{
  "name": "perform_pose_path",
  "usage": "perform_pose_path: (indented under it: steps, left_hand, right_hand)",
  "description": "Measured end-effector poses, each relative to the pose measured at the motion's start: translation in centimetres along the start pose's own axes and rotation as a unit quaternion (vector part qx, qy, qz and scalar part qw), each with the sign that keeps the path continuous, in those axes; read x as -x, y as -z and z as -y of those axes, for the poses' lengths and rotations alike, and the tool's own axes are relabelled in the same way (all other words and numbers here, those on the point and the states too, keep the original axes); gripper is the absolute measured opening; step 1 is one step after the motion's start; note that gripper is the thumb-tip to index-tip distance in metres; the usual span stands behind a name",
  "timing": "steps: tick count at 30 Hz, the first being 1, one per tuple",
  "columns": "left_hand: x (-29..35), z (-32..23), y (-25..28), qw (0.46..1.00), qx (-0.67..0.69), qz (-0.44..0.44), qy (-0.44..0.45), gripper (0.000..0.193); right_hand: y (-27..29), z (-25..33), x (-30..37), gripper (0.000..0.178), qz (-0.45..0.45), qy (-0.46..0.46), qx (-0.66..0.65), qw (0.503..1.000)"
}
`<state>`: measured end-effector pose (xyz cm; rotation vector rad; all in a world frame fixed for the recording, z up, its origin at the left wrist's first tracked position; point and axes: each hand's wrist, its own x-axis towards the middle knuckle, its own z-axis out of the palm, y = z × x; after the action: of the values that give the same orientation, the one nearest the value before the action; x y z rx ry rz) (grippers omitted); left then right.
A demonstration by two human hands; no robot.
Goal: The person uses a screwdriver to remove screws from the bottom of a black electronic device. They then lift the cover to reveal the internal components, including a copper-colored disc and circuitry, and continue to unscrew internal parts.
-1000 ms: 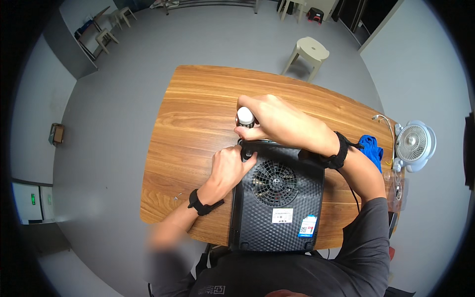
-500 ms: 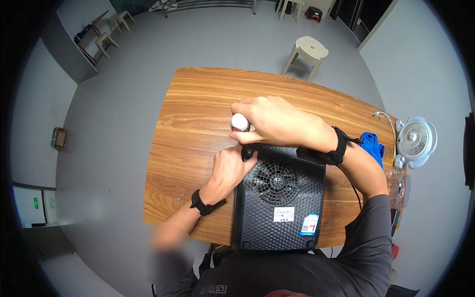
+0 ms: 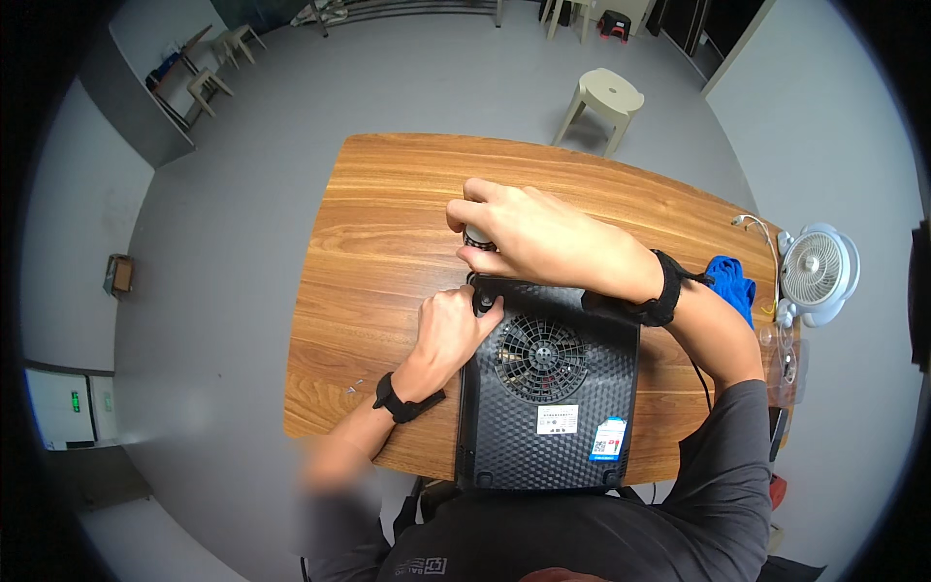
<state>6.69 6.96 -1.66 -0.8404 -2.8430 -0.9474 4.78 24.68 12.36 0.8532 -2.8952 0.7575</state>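
A black induction cooker (image 3: pixel 504 436) lies bottom side up at the table's near edge, its round fan grille (image 3: pixel 541 356) showing. My left hand (image 3: pixel 449 325) grips its far left corner, the thumb pressed on top near a round black foot. Just beyond that corner, my right hand (image 3: pixel 524 228) is curled around the white-topped, black-ribbed handle of what looks like a screwdriver (image 3: pixel 475 236), seen end-on. The shaft and tip are hidden. Several small screws (image 3: pixel 355 386) lie on the wood left of my left wrist.
The wooden table (image 3: pixel 388 204) also bears a blue cloth (image 3: pixel 729 283) and a white-blue fan (image 3: pixel 818 267) at its right edge. Clear plastic boxes (image 3: pixel 784 369) sit nearer, past my right elbow. A beige stool (image 3: pixel 603 102) stands on the floor beyond.
My right hand has turned slightly, and its fingers have shifted around the handle, covering more of the white end. My left hand and the cooker stay in place.
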Motion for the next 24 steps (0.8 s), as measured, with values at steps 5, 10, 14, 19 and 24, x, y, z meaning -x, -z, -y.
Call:
perform_pose_path:
  steps: [5,10,14,19,24]
  left_hand:
    - [-0.1,-0.3,0.3,1.0,0.012,0.011,0.016,0.037]
    - [0.1,0.2,-0.3,1.0,0.02,-0.008,0.0,0.038]
    - [-0.1,-0.4,0.3,1.0,0.026,0.004,0.015,0.034]
    - [0.1,0.0,0.1,1.0,0.01,-0.004,0.006,0.04]
    - [0.0,-0.2,0.0,0.999,0.029,-0.015,-0.003,0.036]
  right_hand:
    - [0.2,0.0,0.1,0.024,0.002,0.017,-0.003,1.0]
    - [-0.4,0.1,-0.4,0.026,0.009,0.016,-0.012,1.0]
    - [-0.3,0.1,-0.1,0.022,-0.022,0.048,-0.02,0.998]
    - [0.8,0.7,-0.4,0.019,0.063,0.0,0.005,0.998]
    - [0.5,0.5,0.1,0.021,0.063,0.035,-0.072,0.995]
